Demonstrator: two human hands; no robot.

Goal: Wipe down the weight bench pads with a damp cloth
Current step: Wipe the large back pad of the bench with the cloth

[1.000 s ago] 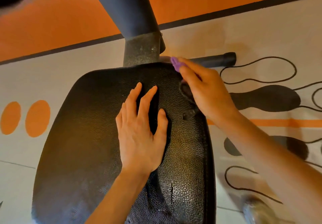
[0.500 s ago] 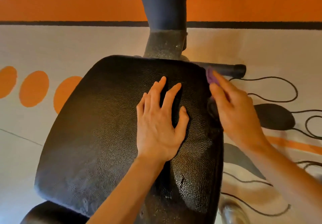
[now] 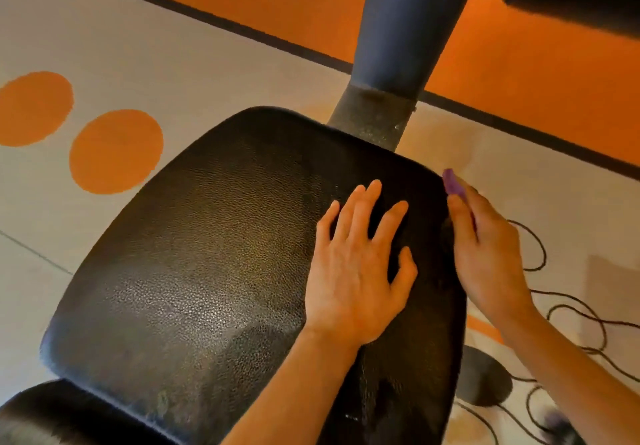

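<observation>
From the head view, a black textured bench pad (image 3: 207, 271) is seen from above, filling the middle of the frame. The left hand (image 3: 356, 271) is laid flat on the right part of the pad, its fingers straight and spread, nothing held in its grip. The right hand (image 3: 485, 254) is set against the pad's right edge, near the far corner. A purple cloth (image 3: 453, 185) is pressed between that hand and the pad's side; only a small purple end is seen past the fingertips. Whether the grip is curled round the cloth or merely pressed on it cannot be told.

A dark metal post (image 3: 394, 63) rises just beyond the pad's far edge. The floor (image 3: 173, 63) is pale, with orange dots, an orange band and thin dark line patterns. Part of a second dark pad (image 3: 52, 417) is seen at the lower left.
</observation>
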